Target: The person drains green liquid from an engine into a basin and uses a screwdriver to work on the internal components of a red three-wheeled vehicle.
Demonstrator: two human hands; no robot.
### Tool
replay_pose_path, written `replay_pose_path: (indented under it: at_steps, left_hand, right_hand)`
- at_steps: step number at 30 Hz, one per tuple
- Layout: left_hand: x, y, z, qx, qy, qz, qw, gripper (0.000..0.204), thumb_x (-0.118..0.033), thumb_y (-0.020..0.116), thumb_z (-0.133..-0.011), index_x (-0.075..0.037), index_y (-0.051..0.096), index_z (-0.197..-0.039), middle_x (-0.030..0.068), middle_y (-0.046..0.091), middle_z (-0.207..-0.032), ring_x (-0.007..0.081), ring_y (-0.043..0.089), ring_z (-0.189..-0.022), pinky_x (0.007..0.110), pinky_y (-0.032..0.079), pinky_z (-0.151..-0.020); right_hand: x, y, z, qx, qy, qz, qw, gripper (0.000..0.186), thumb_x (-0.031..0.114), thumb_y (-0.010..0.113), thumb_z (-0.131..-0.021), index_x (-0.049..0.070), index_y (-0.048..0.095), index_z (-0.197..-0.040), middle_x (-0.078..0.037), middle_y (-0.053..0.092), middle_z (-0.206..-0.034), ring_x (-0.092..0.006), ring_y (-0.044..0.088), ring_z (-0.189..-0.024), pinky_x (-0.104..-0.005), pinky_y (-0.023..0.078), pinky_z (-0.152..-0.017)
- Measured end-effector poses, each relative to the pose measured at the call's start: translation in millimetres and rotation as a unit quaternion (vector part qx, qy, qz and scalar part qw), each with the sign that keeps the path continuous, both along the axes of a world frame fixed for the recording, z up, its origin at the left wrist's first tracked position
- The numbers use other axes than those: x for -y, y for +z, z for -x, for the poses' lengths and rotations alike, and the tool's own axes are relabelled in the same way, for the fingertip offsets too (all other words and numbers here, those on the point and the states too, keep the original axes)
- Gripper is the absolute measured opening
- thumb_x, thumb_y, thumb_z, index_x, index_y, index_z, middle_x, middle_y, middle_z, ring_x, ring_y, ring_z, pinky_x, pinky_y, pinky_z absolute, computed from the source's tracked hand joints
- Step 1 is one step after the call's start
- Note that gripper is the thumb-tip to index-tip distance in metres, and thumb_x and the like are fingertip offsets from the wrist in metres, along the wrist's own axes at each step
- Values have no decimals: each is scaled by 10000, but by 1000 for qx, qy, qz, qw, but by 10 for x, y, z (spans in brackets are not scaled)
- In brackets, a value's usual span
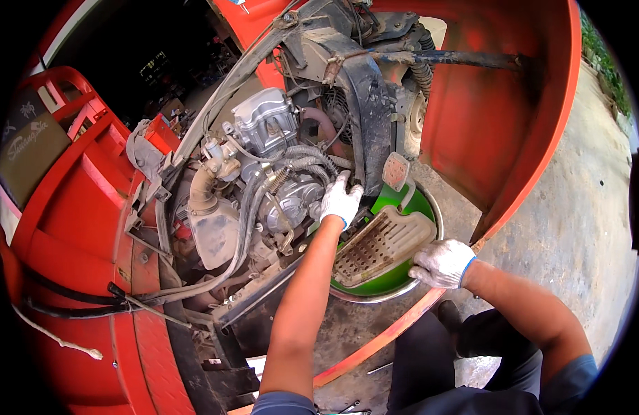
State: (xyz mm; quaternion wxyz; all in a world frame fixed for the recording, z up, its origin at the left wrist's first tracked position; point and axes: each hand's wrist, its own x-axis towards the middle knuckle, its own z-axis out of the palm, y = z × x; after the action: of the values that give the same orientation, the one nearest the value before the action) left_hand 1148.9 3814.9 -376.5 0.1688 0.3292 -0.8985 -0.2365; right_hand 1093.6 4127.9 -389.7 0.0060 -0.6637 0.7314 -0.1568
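Note:
My left hand (pixel 341 203), in a white knit glove, reaches in at the right side of a dusty engine (pixel 285 200). Its visible fingers are stretched and apart beside the dark frame (pixel 370 117); the fingertips are partly lost among the dark parts. My right hand (pixel 444 263), gloved the same way, has its fingers curled at the rim of a round basin (pixel 437 207) with a green inside. Whatever those fingers hold, if anything, is hidden. Between my hands, a dirty ribbed footrest plate (pixel 388 245) and a brake pedal (pixel 396 171) stand over the basin.
Red body panels (pixel 485 104) curve round the right and front; a red cargo bed (pixel 84 228) lies left. Grey hoses (pixel 247 221) run across the engine, and a coil-spring shock absorber (pixel 423 66) stands at the far side. Concrete floor (pixel 548 228) stretches right. Tools (pixel 350 408) lie near my feet.

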Motion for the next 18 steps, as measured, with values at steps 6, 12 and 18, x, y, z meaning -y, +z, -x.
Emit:
replay_pose_path:
  at_steps: [6, 12, 18]
  left_hand:
    - [179, 141, 533, -371, -95, -176, 907, 530, -57, 601, -1009, -72, 506, -1531, 113, 597, -1417, 185, 618, -1118, 293, 529, -931]
    - [227, 220, 511, -162, 28, -92, 982, 609, -248, 678, -955, -99, 511, -1521, 262, 636, -1390, 375, 631, -1259, 408, 478, -1068]
    - [-123, -4, 242, -208, -5, 47, 977, 311, -239, 635, -969, -121, 723, -1242, 219, 693, -1208, 411, 639, -1138, 477, 503, -1017]
  right_hand:
    - [49, 23, -81, 12, -36, -60, 997, 327, 425, 626, -971, 111, 696, -919, -121, 684, -857, -340, 709, -862, -485, 590, -763]
    - [112, 6, -157, 16, -25, -21, 999, 357, 453, 625, -965, 105, 687, -913, -119, 679, -812, -355, 703, -831, -498, 581, -741]
    - [47, -92, -32, 0, -30, 35, 999, 373, 461, 632, -964, 98, 672, -887, -117, 672, -771, -358, 699, -763, -494, 575, -692]
